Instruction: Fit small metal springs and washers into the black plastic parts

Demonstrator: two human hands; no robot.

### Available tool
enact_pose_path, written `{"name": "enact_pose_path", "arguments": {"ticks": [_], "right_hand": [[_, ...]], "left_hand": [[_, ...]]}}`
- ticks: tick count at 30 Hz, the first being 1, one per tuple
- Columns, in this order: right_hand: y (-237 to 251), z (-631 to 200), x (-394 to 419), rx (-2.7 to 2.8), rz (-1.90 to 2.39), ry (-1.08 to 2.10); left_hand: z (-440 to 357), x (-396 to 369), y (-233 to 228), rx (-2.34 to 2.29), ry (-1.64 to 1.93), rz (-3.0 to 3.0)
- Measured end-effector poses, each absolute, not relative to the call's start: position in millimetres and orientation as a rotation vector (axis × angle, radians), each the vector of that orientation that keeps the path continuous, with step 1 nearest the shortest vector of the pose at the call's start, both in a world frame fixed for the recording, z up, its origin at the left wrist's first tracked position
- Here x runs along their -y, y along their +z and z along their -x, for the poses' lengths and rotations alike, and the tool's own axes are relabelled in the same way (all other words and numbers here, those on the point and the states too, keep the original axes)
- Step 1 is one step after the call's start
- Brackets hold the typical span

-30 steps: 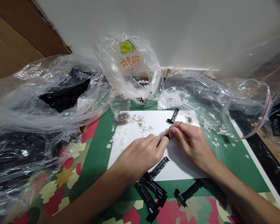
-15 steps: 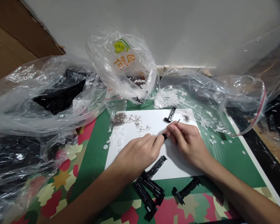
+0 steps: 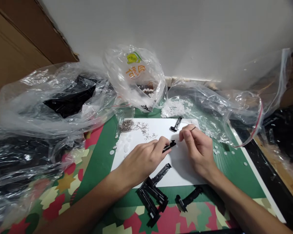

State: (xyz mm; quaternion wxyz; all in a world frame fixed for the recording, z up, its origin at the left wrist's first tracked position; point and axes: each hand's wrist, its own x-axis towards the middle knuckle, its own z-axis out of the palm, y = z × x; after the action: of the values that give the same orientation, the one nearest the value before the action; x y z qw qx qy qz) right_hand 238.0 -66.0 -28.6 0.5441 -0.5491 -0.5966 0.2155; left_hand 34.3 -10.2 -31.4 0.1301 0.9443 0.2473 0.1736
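My left hand (image 3: pixel 148 152) is closed around a black plastic part (image 3: pixel 169 146), whose far end sticks out past the fingertips over the white paper (image 3: pixel 122 162). Just to its right, my right hand (image 3: pixel 197 146) is closed in a pinch on a thin metal tool (image 3: pixel 193 128). Only a short end of that tool shows above the fingers, so its kind is hidden. The fingertips of the two hands are a small gap apart. Beyond them, another black part (image 3: pixel 177 124) lies on the paper. Small dark wire springs (image 3: pixel 145 128) are scattered at the paper's far left.
Several black parts (image 3: pixel 148 201) lie near the front, one more (image 3: pixel 189 199) to their right. White discs (image 3: pixel 124 143) lie at the paper's left, with a pile (image 3: pixel 177 107) behind. Plastic bags (image 3: pixel 136 78) stand along the wall. A large bag (image 3: pixel 70 97) fills the left.
My right hand has drawn slightly right, away from the black part, which now shows more beyond my left fingers. The whole view has shifted a little.
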Motion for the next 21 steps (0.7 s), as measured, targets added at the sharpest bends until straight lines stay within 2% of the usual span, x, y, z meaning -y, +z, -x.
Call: {"name": "enact_pose_path", "arguments": {"ticks": [2, 5, 9, 13, 17, 21], "right_hand": [[-23, -243, 65, 1.401, 1.268, 0.438], [-14, -248, 66, 1.426, 1.218, 0.534], [-8, -246, 71, 1.493, 1.158, 0.748], [-4, -238, 76, 1.564, 1.178, 0.746], [15, -246, 86, 1.521, 1.158, 0.527], [38, -293, 104, 1.329, 1.231, -0.027]], "left_hand": [[-33, 12, -29, -0.748, 0.664, -2.579], [-32, 15, -24, -0.709, 0.800, -2.293], [-32, 20, -16, -0.696, 0.783, -1.931], [-37, 24, -11, -0.710, 0.772, -1.655], [-39, 20, -5, -0.791, 0.812, -1.571], [-34, 14, 4, -0.914, 0.745, -1.702]]}}
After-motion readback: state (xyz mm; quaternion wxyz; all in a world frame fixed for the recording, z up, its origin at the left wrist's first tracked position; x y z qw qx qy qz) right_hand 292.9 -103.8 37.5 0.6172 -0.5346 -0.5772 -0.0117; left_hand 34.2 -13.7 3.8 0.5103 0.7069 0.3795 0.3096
